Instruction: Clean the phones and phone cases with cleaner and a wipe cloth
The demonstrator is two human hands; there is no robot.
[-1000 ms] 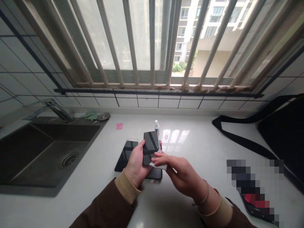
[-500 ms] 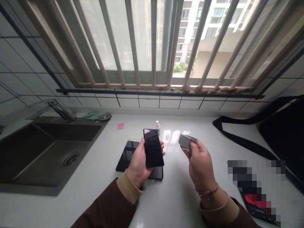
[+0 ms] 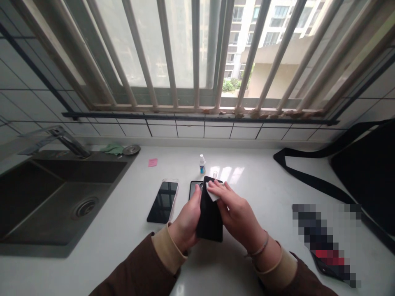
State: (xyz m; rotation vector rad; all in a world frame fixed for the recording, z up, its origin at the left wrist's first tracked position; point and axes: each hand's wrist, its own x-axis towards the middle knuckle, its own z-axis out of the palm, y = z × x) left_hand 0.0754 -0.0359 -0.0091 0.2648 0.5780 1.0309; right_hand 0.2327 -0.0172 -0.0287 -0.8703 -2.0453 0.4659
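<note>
The left hand (image 3: 187, 220) grips a black phone (image 3: 210, 216) by its left edge, thumb along the side and fingers curled behind, holding it above the counter (image 3: 262, 193) at about 6 o'clock in the view. The right hand (image 3: 236, 213) comes in from 4 o'clock and presses a small white wipe (image 3: 212, 192) against the phone's upper end, the fingertips (image 3: 216, 186) pinched down on it. Both hands are closed on what they hold.

Flat on the counter at 9 o'clock from the held phone lies a second phone (image 3: 163, 200), screen up. A third dark device (image 3: 195, 188) lies just behind the held one, mostly hidden. A small white bottle (image 3: 202, 163) stands upright at 12 o'clock from the hands, near a clear cap (image 3: 215, 174). A pink note (image 3: 152, 162) lies toward 11 o'clock. The sink (image 3: 58, 197) fills the left side, the faucet (image 3: 66, 139) at its rear. A black bag (image 3: 364, 172) with its strap sits at 3 o'clock.
</note>
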